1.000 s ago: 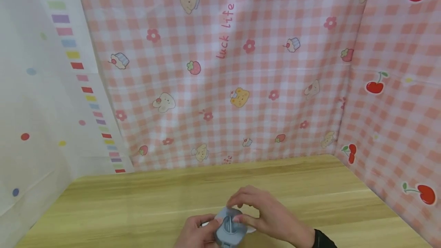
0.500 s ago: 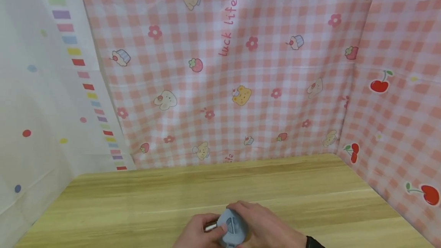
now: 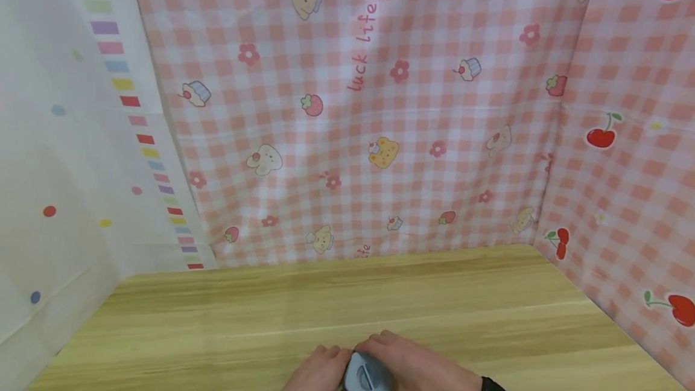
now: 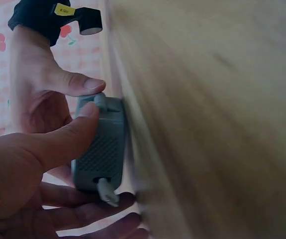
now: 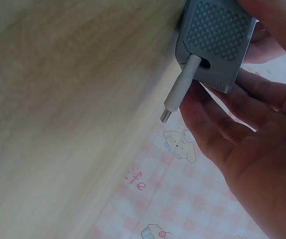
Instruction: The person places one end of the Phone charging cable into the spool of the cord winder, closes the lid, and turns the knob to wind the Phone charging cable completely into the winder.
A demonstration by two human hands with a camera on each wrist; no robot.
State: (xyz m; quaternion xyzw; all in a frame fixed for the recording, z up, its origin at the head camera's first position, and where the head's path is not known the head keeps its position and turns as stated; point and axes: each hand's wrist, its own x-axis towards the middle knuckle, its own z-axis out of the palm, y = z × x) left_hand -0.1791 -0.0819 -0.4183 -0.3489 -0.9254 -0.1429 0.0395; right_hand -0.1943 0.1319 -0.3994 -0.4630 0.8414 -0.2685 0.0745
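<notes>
Both hands hold a grey-blue cable case (image 3: 367,376) at the bottom edge of the head view, where its near part is cut off. The left hand (image 3: 320,370) grips its left side. In the left wrist view that thumb lies on the case (image 4: 103,144), with the fingers below it. On the other side, the right hand (image 3: 420,364) wraps around the case, and its thumb touches the top end near a hinge-like bump. A white cable plug (image 5: 181,88) with a metal tip sticks out of a hole beside the textured face. Another pale plug end (image 4: 107,192) shows in the left wrist view.
A wood-grain table (image 3: 271,306) lies under the hands. Pink checked cloth (image 3: 347,107) hangs behind it and on the right. White dotted cloth (image 3: 65,168) stands on the left. A black band (image 3: 491,384) is around the right wrist.
The right hand, its fingers raised over the case a second ago, has closed around the case's right side. Case and hands have shifted lower, toward the body. The left fingers now reach its far edge.
</notes>
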